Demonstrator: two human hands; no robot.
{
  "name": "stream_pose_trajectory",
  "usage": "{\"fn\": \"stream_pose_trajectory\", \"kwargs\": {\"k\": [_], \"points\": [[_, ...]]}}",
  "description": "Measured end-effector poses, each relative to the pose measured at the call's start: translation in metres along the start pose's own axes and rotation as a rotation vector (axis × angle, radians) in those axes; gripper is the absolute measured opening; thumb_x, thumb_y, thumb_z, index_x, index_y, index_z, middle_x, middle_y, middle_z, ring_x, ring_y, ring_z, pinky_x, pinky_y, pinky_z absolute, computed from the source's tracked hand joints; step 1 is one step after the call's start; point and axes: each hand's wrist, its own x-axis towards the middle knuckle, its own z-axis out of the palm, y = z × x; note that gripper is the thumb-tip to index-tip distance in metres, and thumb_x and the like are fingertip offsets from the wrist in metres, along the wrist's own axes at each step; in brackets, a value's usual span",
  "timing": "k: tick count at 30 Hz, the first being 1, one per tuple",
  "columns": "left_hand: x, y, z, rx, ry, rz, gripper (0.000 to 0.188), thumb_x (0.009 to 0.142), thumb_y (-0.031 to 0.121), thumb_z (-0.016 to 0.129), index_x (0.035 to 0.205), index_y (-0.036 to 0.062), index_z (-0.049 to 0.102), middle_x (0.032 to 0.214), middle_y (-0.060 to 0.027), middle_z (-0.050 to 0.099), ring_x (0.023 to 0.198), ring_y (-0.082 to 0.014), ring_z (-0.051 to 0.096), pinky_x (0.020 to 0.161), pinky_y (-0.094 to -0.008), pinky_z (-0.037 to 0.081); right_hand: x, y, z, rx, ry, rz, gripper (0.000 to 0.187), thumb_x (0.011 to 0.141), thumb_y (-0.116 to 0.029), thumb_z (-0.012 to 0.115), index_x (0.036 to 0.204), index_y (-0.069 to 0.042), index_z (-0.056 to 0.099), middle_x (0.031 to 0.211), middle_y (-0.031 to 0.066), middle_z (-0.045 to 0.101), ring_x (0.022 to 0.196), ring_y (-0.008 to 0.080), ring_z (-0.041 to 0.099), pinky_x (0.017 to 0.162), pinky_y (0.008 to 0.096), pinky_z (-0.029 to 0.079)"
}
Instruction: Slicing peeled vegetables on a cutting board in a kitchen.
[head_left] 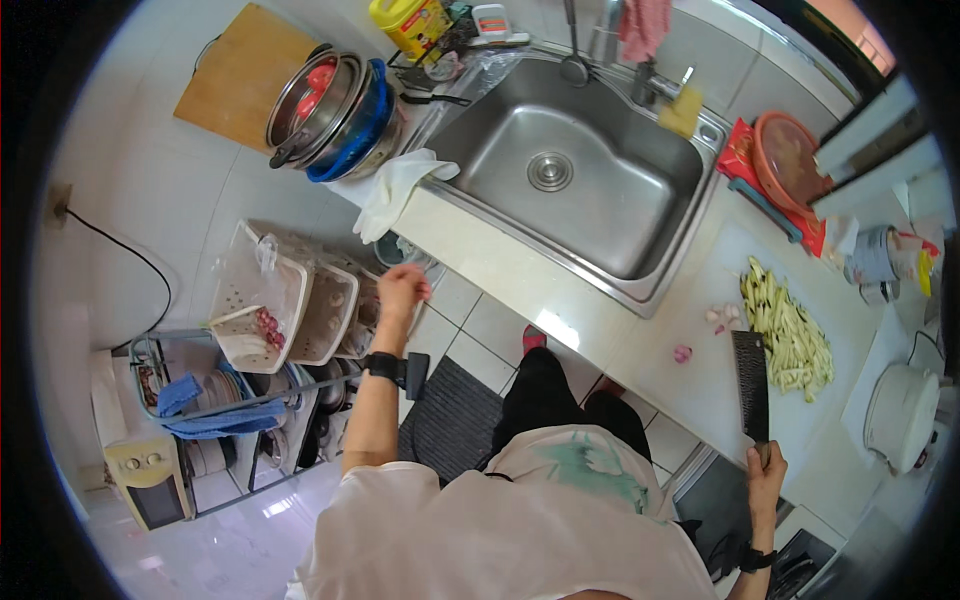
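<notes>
My right hand point(766, 476) is closed round the handle of a dark-bladed cleaver point(752, 380), whose blade lies over the white cutting board point(690, 405). Right beside the blade is a heap of pale green vegetable strips point(790, 335) with darker skin edges, probably eggplant. Peeled garlic cloves point(722, 316) and a small purple-pink piece point(682, 354), perhaps shallot, sit left of the cleaver. Out to the left, my left hand point(403, 288) hovers near a small bin point(392, 250) below the counter edge. Its fingers are loosely bent and apart, with nothing visible in them.
The steel sink point(550, 130) is set in the counter, a white cloth or glove point(400, 190) draped at its left corner. Stacked pots point(335, 115) stand beyond. White baskets point(265, 300) and a dish rack point(230, 400) are at left. A white pot point(900, 418) is far right.
</notes>
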Motion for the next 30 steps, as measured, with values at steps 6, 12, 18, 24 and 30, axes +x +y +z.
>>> {"fn": "stream_pose_trajectory", "kwargs": {"k": [6, 12, 18, 24, 30], "points": [[0.134, -0.004, -0.116, -0.042, 0.472, 0.066, 0.011, 0.084, -0.004, 0.049, 0.087, -0.0038, 0.059, 0.066, -0.0147, 0.063, 0.048, -0.0217, 0.061, 0.041, -0.0317, 0.052, 0.011, -0.039, 0.007, -0.034, 0.091, 0.133, 0.026, 0.091, -0.012, 0.062, 0.074, -0.004, 0.043, 0.064, -0.0044, 0.032, 0.06, 0.0068, 0.03, 0.049, 0.0246, 0.03], [0.252, 0.012, -0.283, -0.059, 0.451, 0.361, 0.026, 0.08, 0.002, 0.058, 0.105, 0.0001, 0.06, 0.101, -0.0095, 0.065, 0.086, -0.0244, 0.06, 0.078, -0.0377, 0.05, 0.017, -0.067, 0.018, 0.038, 0.055, 0.34, 0.032, 0.092, -0.019, 0.061, 0.073, -0.006, 0.038, 0.066, -0.003, 0.032, 0.058, 0.0062, 0.029, 0.048, 0.0241, 0.026], [0.247, 0.048, -0.245, -0.121, 0.375, 0.075, 0.012, 0.087, 0.012, 0.059, 0.096, 0.0045, 0.059, 0.093, -0.0116, 0.067, 0.085, -0.0276, 0.066, 0.062, -0.0385, 0.047, 0.004, -0.056, 0.03, -0.146, 0.188, 0.25, 0.028, 0.086, -0.017, 0.065, 0.08, 0.003, 0.046, 0.066, 0.0085, 0.04, 0.065, 0.0147, 0.036, 0.059, 0.031, 0.038], [0.124, 0.085, -0.114, 0.711, 0.507, 0.684, 0.025, 0.086, 0.015, 0.067, 0.102, -0.0036, 0.065, 0.088, -0.0083, 0.065, 0.078, -0.019, 0.061, 0.075, -0.0328, 0.049, 0.002, -0.042, 0.034, -0.145, 0.183, 0.167, 0.03, 0.087, -0.019, 0.066, 0.079, 0.003, 0.047, 0.062, 0.0106, 0.042, 0.061, 0.0154, 0.038, 0.056, 0.0317, 0.039], [-0.085, 0.077, 0.121, 0.54, -0.395, 0.919, 0.033, 0.084, 0.003, 0.064, 0.117, 0.0007, 0.059, 0.117, -0.0109, 0.06, 0.099, -0.0201, 0.06, 0.082, -0.0322, 0.05, 0.003, -0.042, 0.028, -0.142, 0.057, 0.129, 0.03, 0.088, -0.022, 0.067, 0.082, 0.002, 0.05, 0.059, 0.014, 0.049, 0.052, 0.0202, 0.043, 0.052, 0.0333, 0.04]]}}
